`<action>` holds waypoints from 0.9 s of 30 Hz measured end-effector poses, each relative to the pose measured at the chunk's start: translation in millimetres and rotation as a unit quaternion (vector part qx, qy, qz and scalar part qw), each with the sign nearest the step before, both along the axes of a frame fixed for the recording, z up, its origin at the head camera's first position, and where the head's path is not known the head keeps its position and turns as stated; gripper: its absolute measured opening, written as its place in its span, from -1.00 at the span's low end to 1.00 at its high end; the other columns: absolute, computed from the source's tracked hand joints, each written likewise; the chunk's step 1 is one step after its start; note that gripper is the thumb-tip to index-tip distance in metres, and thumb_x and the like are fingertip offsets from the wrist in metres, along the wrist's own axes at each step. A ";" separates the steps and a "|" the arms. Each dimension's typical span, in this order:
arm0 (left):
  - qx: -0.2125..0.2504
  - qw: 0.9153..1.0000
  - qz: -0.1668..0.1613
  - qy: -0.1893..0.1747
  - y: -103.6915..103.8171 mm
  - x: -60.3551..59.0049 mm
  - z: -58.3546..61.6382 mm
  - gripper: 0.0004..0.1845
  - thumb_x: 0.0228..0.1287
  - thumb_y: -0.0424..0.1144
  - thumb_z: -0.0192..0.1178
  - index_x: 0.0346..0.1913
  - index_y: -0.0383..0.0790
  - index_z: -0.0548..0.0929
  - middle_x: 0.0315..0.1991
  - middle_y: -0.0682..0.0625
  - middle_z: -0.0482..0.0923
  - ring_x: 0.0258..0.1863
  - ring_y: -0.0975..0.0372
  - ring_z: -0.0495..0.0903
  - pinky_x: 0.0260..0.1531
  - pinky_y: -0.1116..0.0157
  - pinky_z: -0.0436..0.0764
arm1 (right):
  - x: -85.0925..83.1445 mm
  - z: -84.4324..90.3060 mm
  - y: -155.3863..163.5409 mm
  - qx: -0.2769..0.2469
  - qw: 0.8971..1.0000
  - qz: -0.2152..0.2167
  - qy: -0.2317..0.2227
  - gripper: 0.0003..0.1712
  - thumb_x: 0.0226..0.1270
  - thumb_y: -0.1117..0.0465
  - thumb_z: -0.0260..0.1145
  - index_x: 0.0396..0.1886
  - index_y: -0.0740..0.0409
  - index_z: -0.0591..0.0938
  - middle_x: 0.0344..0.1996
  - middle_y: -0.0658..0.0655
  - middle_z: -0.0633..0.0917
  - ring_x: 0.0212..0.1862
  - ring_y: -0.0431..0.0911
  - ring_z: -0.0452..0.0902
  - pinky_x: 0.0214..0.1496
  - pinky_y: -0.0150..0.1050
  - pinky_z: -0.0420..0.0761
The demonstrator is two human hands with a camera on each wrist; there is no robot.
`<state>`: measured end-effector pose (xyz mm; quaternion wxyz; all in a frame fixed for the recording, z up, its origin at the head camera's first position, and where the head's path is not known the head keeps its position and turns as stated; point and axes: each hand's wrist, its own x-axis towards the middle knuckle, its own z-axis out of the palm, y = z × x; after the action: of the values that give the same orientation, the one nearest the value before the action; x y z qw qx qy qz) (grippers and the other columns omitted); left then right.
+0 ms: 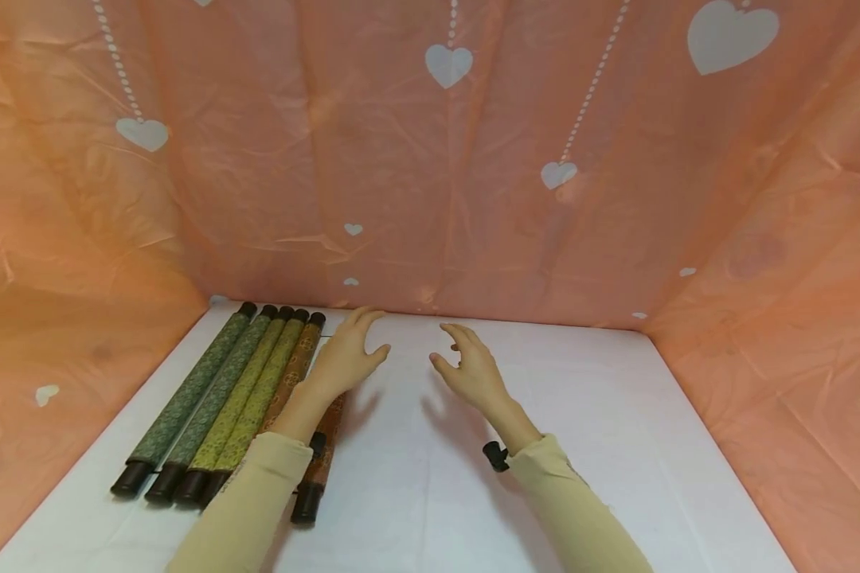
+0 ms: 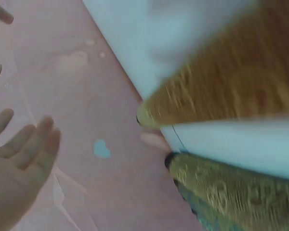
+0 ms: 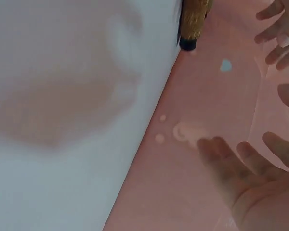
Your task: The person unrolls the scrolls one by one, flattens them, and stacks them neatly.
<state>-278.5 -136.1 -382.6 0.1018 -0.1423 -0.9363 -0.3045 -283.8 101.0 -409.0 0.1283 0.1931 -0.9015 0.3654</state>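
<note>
Both hands empty: left hand (image 1: 347, 358), right hand (image 1: 469, 370); rolled scrolls (image 1: 236, 398) left.

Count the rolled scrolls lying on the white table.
5 rolled scrolls lie side by side at the table's left: two green, two yellow-green, and one brown nearest the left hand, whose forearm covers its middle. More could be hidden beneath that arm.

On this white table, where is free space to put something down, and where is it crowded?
The right half of the white table is bare, from the right hand to the orange cloth wall. The near middle strip between both sleeves is bare too. The left side is crowded: five rolled scrolls lie side by side, under the left hand.
</note>
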 end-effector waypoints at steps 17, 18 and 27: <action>0.012 0.997 -0.080 -0.001 -86.2 2.4 -12.3 -0.37 0.35 -0.44 0.34 0.46 -0.38 0.43 0.26 -0.35 0.44 -0.08 -0.09 0.61 -0.22 0.07 0.62 | 2.6 -15.7 -64.7 -0.044 0.991 0.093 -0.081 -0.34 0.44 0.20 0.38 0.49 0.16 0.46 0.27 0.23 0.61 -0.04 0.02 0.73 -0.01 -0.09 0.69; 0.002 0.997 -0.081 0.000 -90.7 3.2 -14.1 -0.37 0.34 -0.45 0.34 0.45 -0.39 0.45 0.24 -0.35 0.45 -0.11 -0.09 0.61 -0.23 0.06 0.61 | 2.7 -17.1 -68.3 -0.041 0.991 0.098 -0.084 -0.33 0.43 0.20 0.38 0.49 0.17 0.46 0.25 0.23 0.62 -0.05 0.02 0.73 -0.01 -0.11 0.68; -0.070 0.993 -0.094 -0.020 -127.0 9.9 -23.9 -0.44 0.31 -0.45 0.35 0.36 -0.45 0.52 0.19 -0.38 0.49 -0.11 -0.06 0.58 -0.22 0.03 0.55 | 4.7 -26.7 -97.5 -0.014 0.981 0.149 -0.126 -0.25 0.36 0.27 0.44 0.51 0.23 0.43 0.22 0.28 0.62 -0.07 0.04 0.74 -0.05 -0.21 0.68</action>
<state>-268.6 -263.1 -406.4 0.0434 -0.2301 -0.9397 -0.2493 -279.1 3.5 -435.6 -0.0392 0.2763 -0.8661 0.4148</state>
